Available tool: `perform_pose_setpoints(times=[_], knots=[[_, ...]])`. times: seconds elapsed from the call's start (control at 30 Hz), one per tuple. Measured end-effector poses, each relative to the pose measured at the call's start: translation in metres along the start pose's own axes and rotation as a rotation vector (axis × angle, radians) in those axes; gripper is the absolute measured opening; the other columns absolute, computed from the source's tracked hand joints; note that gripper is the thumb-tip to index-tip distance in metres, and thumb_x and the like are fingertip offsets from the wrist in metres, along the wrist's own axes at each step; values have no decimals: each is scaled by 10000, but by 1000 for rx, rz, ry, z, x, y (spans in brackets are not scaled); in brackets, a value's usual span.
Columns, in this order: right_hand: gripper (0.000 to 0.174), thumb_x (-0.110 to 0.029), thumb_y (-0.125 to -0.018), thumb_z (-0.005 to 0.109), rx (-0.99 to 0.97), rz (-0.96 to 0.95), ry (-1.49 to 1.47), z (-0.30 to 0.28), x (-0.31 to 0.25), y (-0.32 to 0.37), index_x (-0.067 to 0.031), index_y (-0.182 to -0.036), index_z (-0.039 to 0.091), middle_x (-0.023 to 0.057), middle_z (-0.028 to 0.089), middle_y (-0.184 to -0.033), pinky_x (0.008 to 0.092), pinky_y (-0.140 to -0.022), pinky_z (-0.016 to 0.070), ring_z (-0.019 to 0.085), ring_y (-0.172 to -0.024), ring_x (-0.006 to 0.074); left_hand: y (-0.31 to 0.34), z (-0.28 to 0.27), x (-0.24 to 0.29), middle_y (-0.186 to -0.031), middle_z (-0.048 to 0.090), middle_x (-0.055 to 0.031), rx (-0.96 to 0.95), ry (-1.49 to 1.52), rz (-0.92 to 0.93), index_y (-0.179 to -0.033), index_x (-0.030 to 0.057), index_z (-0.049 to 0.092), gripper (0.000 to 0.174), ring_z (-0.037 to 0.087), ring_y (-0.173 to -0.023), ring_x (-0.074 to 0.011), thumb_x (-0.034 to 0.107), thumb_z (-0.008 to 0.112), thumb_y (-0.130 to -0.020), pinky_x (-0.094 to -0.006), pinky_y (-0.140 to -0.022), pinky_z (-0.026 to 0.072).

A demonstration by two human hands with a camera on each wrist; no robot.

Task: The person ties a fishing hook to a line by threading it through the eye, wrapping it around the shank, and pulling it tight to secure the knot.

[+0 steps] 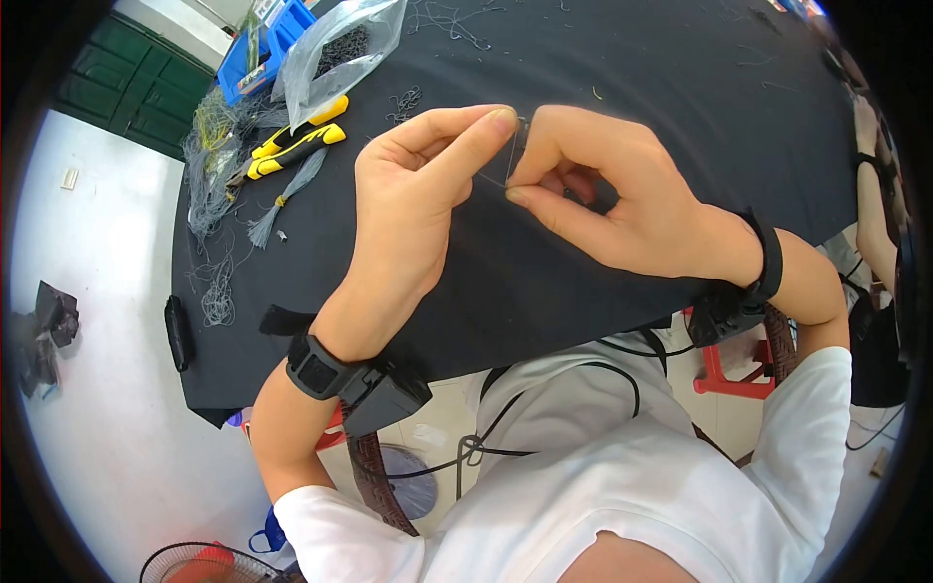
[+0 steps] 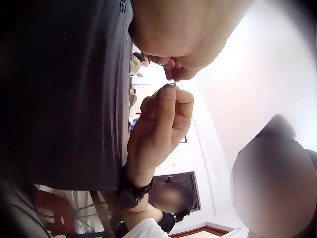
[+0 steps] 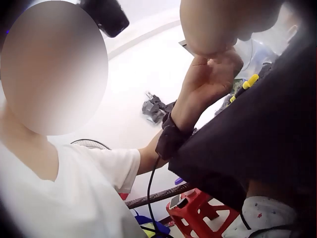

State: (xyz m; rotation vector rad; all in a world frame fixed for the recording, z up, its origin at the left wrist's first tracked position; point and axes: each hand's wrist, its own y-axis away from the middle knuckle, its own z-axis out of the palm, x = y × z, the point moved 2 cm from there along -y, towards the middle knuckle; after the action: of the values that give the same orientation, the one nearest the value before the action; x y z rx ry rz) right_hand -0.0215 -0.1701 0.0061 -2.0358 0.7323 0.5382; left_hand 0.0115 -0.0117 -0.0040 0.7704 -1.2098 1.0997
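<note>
Above the black-covered table (image 1: 544, 282), both hands are raised close together. The left hand (image 1: 413, 194) pinches a thin clear line (image 1: 511, 160) between thumb and forefinger. Facing it, the right hand (image 1: 632, 199) pinches the line lower down with thumb and forefinger, its other fingers curled. Between the fingertips the line forms a narrow loop. In the left wrist view the right hand (image 2: 161, 124) meets the left hand (image 2: 185, 34) at a tiny dark piece, too small to make out. The right wrist view has the left hand (image 3: 210, 79) partly covered by the near hand.
Yellow-black pliers (image 1: 296, 151), a tied bundle of grey line (image 1: 282, 209) and tangled line (image 1: 209, 175) lie at the table's left. Behind them are a clear bag of dark small pieces (image 1: 340, 58) and a blue bin (image 1: 233, 73). Another person's arm (image 1: 875, 214) is at the right.
</note>
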Motion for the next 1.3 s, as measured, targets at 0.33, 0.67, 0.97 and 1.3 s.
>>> perform_pose_setpoints(times=[0.33, 0.67, 0.97, 1.3], knots=[[44, 8, -847, 566, 91, 98, -45, -26, -1, -9, -6, -876, 535, 3, 517, -817, 176, -649, 409, 489, -733, 52, 4, 6, -2, -809, 654, -27, -157, -72, -41, -918, -15, 667, 152, 433, -599, -7, 81, 658, -800, -156, -515, 296], [59, -63, -854, 578, 73, 157, -65, -27, 17, -12, -22, -841, 538, -26, 489, -733, 186, -606, 377, 440, -676, 28, 7, 8, 1, -826, 664, -45, -241, -114, -152, -904, -10, 672, 151, 357, -539, 8, 89, 658, -791, -156, -464, 235], [121, -153, -877, 565, -52, 411, -398, -8, 44, -2, -43, -831, 542, -54, 479, -647, 182, -500, 314, 399, -577, 11, 5, 1, 2, -821, 648, -9, -124, -80, 27, -957, -13, 660, 170, 314, -533, 4, 83, 631, -820, -160, -472, 225], [101, -117, -868, 559, -87, 395, -460, 10, 23, 4, -34, -828, 517, -20, 516, -689, 211, -551, 378, 457, -619, 48, 0, -3, 2, -844, 648, -35, 50, -39, 120, -954, -19, 657, 169, 499, -692, -49, 70, 657, -810, -172, -624, 373]])
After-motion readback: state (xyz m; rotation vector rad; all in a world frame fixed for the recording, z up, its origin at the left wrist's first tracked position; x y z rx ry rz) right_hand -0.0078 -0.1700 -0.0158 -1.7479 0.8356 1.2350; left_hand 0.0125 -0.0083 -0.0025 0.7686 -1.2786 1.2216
